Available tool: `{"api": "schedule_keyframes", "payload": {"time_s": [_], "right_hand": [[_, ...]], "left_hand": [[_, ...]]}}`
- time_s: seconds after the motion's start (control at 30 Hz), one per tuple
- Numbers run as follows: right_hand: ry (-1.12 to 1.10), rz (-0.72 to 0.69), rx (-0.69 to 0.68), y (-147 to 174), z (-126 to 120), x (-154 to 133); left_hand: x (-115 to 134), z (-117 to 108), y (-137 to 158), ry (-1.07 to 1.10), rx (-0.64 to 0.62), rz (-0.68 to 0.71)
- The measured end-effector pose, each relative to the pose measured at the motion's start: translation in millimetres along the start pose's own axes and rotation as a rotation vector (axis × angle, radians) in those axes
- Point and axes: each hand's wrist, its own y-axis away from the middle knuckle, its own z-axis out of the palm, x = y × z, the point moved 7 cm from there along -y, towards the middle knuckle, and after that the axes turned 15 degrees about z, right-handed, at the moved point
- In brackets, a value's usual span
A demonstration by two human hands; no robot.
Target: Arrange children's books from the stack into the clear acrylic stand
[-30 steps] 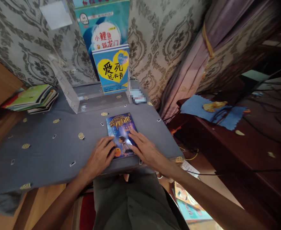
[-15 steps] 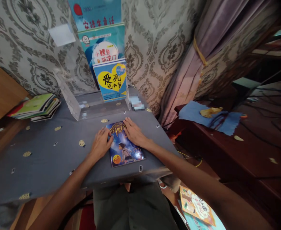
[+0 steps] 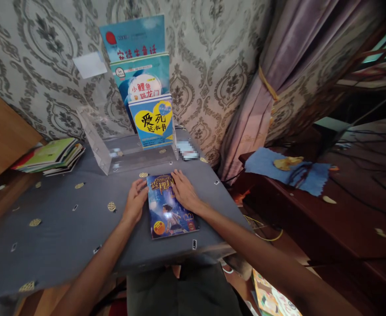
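A dark blue book point(image 3: 166, 210) with gold lettering and a cartoon figure on its cover lies flat near the table's front edge. My right hand point(image 3: 185, 188) rests on the upper right of its cover, palm down, fingers stretched out. Along the book's left edge lies my left hand point(image 3: 136, 199), its fingers loosely extended; whether they touch the edge I cannot tell. Beyond the hands stands a clear acrylic rack point(image 3: 140, 160). In its right part several books stand in tiers, the front one a blue book point(image 3: 155, 123) with a yellow heart.
A stack of thin books point(image 3: 52, 156) sits at the table's back left. Right of the rack lies a small blurred-out item point(image 3: 188, 150). A dark red cabinet point(image 3: 304, 219) with a blue cloth point(image 3: 281, 169) stands to the right. More books point(image 3: 272, 296) are on the floor below.
My left hand has drawn back from the book's cover to its left edge, and its fingers have straightened. The right hand stays on the cover. The view has tipped up slightly.
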Motion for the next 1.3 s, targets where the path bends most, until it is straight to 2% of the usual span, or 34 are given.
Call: {"api": "schedule_keyframes", "payload": {"time_s": [0.13, 0.2, 0.33, 0.47, 0.53, 0.63, 0.73, 0.9, 1.07, 1.3], "right_hand": [[-0.094, -0.028, 0.022, 2, -1, 2], [-0.142, -0.025, 0.021, 2, -1, 4], [-0.284, 0.05, 0.063, -1, -7, 14], [-0.542, 0.236, 0.092, -3, -15, 22], [-0.732, 0.329, 0.032, -3, -16, 19], [-1.062, 0.405, -0.13, -3, -12, 3], [-1.259, 0.452, -0.222, -9, -10, -13], [-1.364, 0.44, -0.268, -22, -8, -29], [-1.385, 0.448, -0.29, -22, -3, -27], [-1.452, 0.39, -0.49, -19, -1, -27]], "left_hand": [[-20, 17, 3, 0.136, 0.016, -0.251], [-24, 24, 4, 0.163, 0.029, -0.288], [-17, 31, -1, 0.2, 0.078, -0.22], [-5, 34, -9, 0.199, 0.1, -0.146], [-1, 34, -13, 0.187, 0.106, -0.126], [3, 36, -19, 0.191, 0.075, -0.1], [5, 37, -25, 0.217, 0.049, -0.072], [9, 32, -37, 0.198, 0.086, -0.053], [5, 26, -40, 0.165, 0.089, -0.08], [-1, 14, -41, 0.146, 0.081, -0.102]]}}
